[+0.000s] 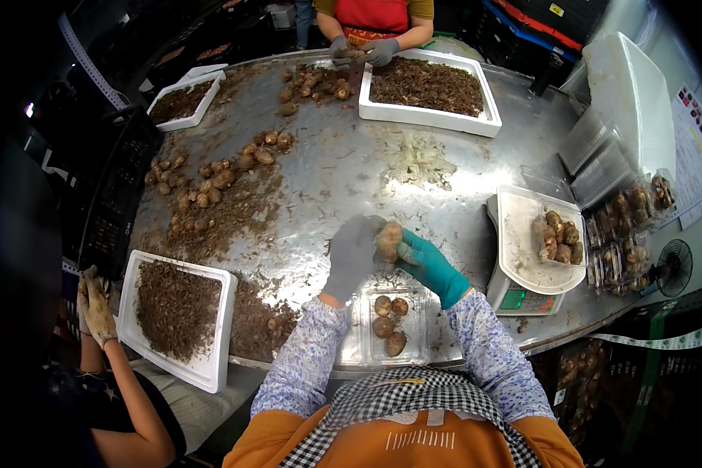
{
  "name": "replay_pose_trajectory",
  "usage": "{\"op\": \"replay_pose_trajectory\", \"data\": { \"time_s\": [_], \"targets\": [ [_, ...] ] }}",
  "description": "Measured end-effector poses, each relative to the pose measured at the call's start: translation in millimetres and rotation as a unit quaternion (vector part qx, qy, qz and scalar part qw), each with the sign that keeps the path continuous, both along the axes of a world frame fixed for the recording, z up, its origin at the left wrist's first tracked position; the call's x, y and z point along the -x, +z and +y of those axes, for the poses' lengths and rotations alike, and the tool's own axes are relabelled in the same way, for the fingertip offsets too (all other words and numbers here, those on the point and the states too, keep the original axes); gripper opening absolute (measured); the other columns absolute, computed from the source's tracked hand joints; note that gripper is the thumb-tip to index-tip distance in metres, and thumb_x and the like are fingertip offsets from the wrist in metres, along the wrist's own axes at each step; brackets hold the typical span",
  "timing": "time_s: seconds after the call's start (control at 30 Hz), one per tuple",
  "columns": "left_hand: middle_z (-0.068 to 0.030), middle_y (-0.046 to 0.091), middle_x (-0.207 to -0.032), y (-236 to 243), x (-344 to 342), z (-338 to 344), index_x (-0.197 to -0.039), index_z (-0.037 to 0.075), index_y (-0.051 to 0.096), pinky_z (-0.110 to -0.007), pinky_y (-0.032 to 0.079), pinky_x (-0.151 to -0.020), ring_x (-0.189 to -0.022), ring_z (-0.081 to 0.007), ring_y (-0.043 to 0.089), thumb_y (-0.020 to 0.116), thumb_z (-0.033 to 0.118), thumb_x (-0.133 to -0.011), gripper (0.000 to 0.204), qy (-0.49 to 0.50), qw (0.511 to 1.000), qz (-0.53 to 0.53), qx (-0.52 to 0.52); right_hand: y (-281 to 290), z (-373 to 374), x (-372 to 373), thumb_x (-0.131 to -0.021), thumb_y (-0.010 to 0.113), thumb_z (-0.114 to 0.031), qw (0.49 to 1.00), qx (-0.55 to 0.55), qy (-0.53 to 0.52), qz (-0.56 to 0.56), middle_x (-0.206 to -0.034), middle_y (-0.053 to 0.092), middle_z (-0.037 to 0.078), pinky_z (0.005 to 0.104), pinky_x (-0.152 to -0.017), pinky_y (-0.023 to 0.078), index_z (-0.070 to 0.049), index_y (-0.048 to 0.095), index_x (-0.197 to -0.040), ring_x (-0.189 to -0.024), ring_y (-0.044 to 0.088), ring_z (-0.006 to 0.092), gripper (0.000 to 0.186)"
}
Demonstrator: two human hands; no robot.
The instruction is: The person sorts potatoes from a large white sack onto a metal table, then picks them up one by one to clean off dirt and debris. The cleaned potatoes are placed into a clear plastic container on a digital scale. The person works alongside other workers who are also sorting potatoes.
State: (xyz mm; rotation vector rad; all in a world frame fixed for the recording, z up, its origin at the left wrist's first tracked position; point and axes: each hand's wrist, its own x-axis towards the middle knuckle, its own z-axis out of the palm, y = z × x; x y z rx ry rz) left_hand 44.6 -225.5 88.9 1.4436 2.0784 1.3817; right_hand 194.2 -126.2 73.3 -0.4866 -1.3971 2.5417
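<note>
In front of me, my left hand (352, 257) wears a grey glove and my right hand (437, 269) a teal one. Between them is a brown taro corm (388, 242). The teal fingertips pinch its right side, while the grey glove closes against its left; the grey fingers are not sharply outlined. Just below the hands, a clear plastic tray (417, 331) lies on the metal table (312, 203) with several taro corms (383, 306) in it. To the right, a scale (534, 300) bears a white tray (519, 261) and a clear pack of taro corms (561, 242).
Loose taros (214, 183) and brown peelings cover the table's left. White foam trays of peelings stand at near left (232, 312), far left (181, 121) and far side (487, 121). Co-workers' gloved hands show across (382, 51) and at left (99, 312). Packed taros (620, 249) and a fan (672, 267) are right.
</note>
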Motion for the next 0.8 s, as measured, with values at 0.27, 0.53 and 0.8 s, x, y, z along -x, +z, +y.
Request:
{"op": "replay_pose_trajectory", "data": {
  "time_s": [0.27, 0.53, 0.8],
  "targets": [
    [-0.0119, 0.06, -0.075, 17.0, -22.7, 4.1, -0.09, 0.001, 0.059, -0.029, 0.047, -0.065, -0.069, -0.0155, 0.057, 0.059, 0.01, -0.087, 0.009, 0.089, 0.988, -0.121, -0.048, -7.0, -8.8, 12.8, -0.092, 0.06, -0.031, 0.953, -0.241, -0.158, -0.091, -0.123, 0.056, 0.011, 0.0326, -0.092, 0.045, -0.002, 0.045, -0.134, -0.11, 0.055, 0.0181, 0.053],
    [-0.0124, 0.061, -0.084, -36.8, 21.8, 11.9, -0.101, 0.004, 0.058, -0.038, 0.047, -0.062, -0.072, -0.0307, 0.06, 0.06, 0.012, -0.085, 0.018, 0.154, 0.971, 0.182, 0.001, 7.4, -10.6, 5.5, -0.091, 0.062, -0.025, 0.957, -0.236, -0.128, -0.114, -0.116, 0.058, 0.007, 0.0284, -0.092, 0.044, 0.0, 0.048, -0.129, -0.105, 0.054, 0.0139, 0.047],
    [-0.0074, 0.061, -0.094, 9.8, -5.3, 0.6, -0.125, 0.001, 0.05, -0.029, 0.052, -0.067, -0.076, -0.0163, 0.061, 0.063, 0.027, -0.09, 0.045, -0.097, 0.884, -0.457, 0.026, 8.6, -15.9, 7.5, -0.085, 0.069, -0.015, 0.804, -0.526, -0.183, -0.207, -0.105, 0.059, 0.008, 0.0279, -0.079, 0.048, -0.009, 0.053, -0.13, -0.091, 0.058, 0.0161, 0.048]
  ]
}}
